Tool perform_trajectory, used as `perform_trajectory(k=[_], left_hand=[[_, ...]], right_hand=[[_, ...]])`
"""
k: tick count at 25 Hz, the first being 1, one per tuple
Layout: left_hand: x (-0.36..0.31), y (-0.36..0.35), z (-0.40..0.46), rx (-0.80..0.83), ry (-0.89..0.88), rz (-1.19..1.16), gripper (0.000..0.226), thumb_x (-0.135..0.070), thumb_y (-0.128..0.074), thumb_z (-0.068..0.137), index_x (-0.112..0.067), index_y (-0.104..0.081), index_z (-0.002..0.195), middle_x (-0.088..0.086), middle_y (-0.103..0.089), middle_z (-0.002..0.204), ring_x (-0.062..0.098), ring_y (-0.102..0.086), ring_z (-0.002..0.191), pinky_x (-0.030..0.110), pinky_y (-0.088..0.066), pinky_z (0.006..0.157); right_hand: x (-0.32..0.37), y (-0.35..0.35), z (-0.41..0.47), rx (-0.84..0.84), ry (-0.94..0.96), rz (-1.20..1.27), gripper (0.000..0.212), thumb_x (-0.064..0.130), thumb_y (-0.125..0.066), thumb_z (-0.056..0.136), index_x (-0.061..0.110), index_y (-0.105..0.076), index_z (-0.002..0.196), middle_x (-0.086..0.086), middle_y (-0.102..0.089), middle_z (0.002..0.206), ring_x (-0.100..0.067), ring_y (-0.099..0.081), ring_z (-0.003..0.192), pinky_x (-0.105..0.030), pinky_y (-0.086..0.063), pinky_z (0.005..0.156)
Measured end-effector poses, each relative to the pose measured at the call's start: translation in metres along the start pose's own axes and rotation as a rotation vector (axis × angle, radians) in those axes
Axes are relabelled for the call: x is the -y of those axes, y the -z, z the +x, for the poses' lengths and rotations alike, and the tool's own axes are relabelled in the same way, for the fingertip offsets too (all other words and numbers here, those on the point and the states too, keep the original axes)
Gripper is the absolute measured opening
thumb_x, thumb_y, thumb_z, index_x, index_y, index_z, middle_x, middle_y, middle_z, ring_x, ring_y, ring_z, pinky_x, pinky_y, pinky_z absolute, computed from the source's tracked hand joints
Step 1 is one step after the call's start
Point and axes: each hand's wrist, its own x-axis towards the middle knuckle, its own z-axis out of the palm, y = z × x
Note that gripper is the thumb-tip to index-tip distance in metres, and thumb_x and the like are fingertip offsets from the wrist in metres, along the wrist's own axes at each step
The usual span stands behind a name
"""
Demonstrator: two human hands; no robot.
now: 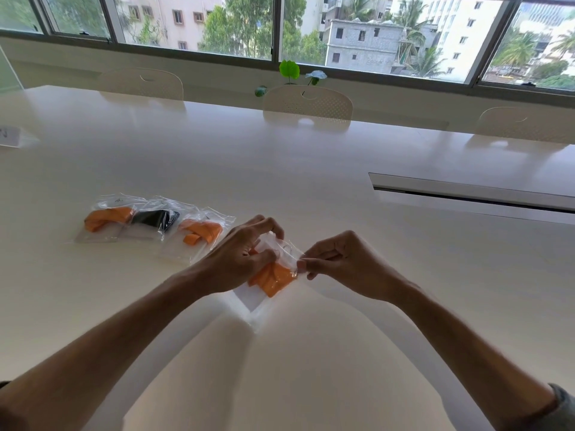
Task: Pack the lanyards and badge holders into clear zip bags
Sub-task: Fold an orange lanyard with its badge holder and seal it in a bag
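Both of my hands hold a clear zip bag [281, 253] just above the white table [311, 181]. Inside it lies a folded orange lanyard [273, 278] over a pale badge holder [249, 301]. My left hand [242, 256] grips the bag's left side and top. My right hand [339, 262] pinches its right top corner between thumb and forefinger. To the left, three filled zip bags lie in an overlapping row: one with an orange lanyard [105, 220], one with a black lanyard [155, 219], one with an orange lanyard [202, 233].
A clear plastic item with a label [11, 136] lies at the table's far left edge. A cable slot [466, 194] cuts into the table at the right. Three white chairs [308, 107] stand along the far side, below the windows.
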Motion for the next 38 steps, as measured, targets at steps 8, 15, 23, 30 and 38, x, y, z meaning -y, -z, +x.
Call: perform_trajectory(k=[8,15,23,30,38], left_hand=[[0.009,0.012,0.004,0.055,0.12,-0.192,0.017,-0.017,-0.057,0.093,-0.021,-0.062,0.078,-0.004,-0.064,0.072,0.006,-0.062,0.061,0.019,-0.046,0.051],[0.012,0.013,0.004,-0.021,0.129,-0.247,0.014,-0.012,-0.064,0.09,-0.018,-0.067,0.078,-0.005,-0.071,0.077,0.012,-0.07,0.07,0.019,-0.051,0.056],[0.004,0.014,0.003,-0.097,0.107,-0.214,0.014,-0.009,-0.063,0.091,-0.016,-0.067,0.08,-0.009,-0.072,0.076,0.006,-0.069,0.068,0.016,-0.05,0.059],[0.002,0.011,0.002,-0.092,0.099,-0.237,0.015,-0.009,-0.063,0.091,-0.018,-0.068,0.079,-0.007,-0.07,0.074,0.005,-0.066,0.064,0.016,-0.049,0.058],[0.001,0.008,0.002,-0.109,0.071,-0.203,0.015,-0.01,-0.063,0.09,-0.02,-0.068,0.081,-0.005,-0.072,0.082,0.018,-0.07,0.073,0.027,-0.057,0.062]], right_hand=[[0.0,-0.004,0.001,-0.101,0.003,-0.085,0.01,0.016,-0.068,0.09,0.009,-0.075,0.086,-0.002,-0.074,0.077,-0.007,-0.067,0.069,-0.025,-0.051,0.069],[-0.009,-0.001,0.009,-0.247,-0.015,0.185,0.013,0.007,-0.078,0.079,0.016,-0.072,0.086,-0.006,-0.075,0.071,-0.014,-0.069,0.062,-0.021,-0.053,0.062],[-0.012,0.008,0.008,-0.178,-0.075,0.144,0.01,0.018,-0.071,0.087,0.021,-0.075,0.078,-0.002,-0.076,0.075,-0.013,-0.073,0.07,-0.019,-0.053,0.062],[-0.01,0.004,0.008,-0.252,-0.015,0.094,0.02,0.01,-0.07,0.085,0.021,-0.072,0.069,-0.002,-0.073,0.066,-0.011,-0.067,0.061,-0.019,-0.051,0.057],[-0.012,0.002,0.008,-0.253,-0.012,0.056,0.015,0.015,-0.071,0.086,0.024,-0.072,0.074,-0.004,-0.074,0.07,-0.011,-0.068,0.063,-0.023,-0.056,0.057]])
